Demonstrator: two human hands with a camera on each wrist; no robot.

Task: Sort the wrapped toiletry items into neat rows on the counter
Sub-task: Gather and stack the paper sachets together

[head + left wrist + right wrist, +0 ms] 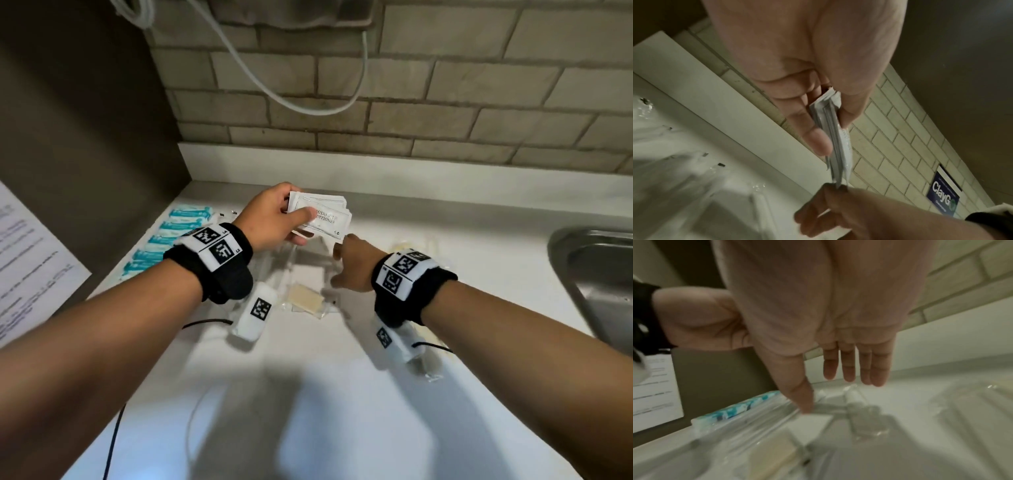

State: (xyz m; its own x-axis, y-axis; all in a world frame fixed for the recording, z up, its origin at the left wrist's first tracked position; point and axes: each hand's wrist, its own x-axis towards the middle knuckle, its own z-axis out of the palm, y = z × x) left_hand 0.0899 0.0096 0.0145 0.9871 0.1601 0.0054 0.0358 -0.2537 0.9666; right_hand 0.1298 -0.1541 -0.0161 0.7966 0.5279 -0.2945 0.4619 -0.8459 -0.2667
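Observation:
My left hand holds a stack of white printed sachets above the back of the white counter. In the left wrist view the sachets are pinched edge-on between thumb and fingers. My right hand hangs just below the stack's lower corner, fingers straight and pointing down, holding nothing. Under it lie clear-wrapped items and a beige soap packet. A row of teal wrapped items lines the counter's left side.
A steel sink is set in at the right. A printed sheet hangs on the brown panel at the left. More clear yellowish packets lie under my right wrist. A white hose droops along the brick wall.

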